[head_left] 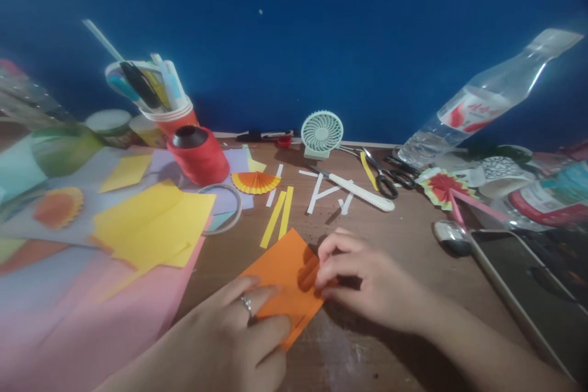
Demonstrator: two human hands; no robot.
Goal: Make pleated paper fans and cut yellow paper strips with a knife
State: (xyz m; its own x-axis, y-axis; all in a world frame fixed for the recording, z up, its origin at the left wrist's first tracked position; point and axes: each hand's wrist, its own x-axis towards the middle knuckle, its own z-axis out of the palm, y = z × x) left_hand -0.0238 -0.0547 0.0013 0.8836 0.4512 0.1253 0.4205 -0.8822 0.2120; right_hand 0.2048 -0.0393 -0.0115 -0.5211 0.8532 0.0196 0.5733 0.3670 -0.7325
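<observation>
A sheet of orange paper [280, 263] lies at an angle on the brown table in front of me. My left hand [248, 331], with a ring on one finger, rests on its near left part, fingers apart and laid over the sheet. At the paper's right edge, my right hand [362, 275] has its thumb and fingertips pinched together on the paper, which looks lifted or folded there. Its shadow falls on the orange surface. Just beyond the sheet are two yellow paper strips [279, 214] and a pleated yellow-orange paper fan [255, 182].
Coloured sheets [156, 226], a tape roll [239, 208] and red thread spool [202, 156] stand left. A white craft knife [361, 192], scissors [383, 177] and small fan [322, 135] lie beyond. At right are a tilted bottle [478, 104], paper rosette [443, 187] and phone [519, 282].
</observation>
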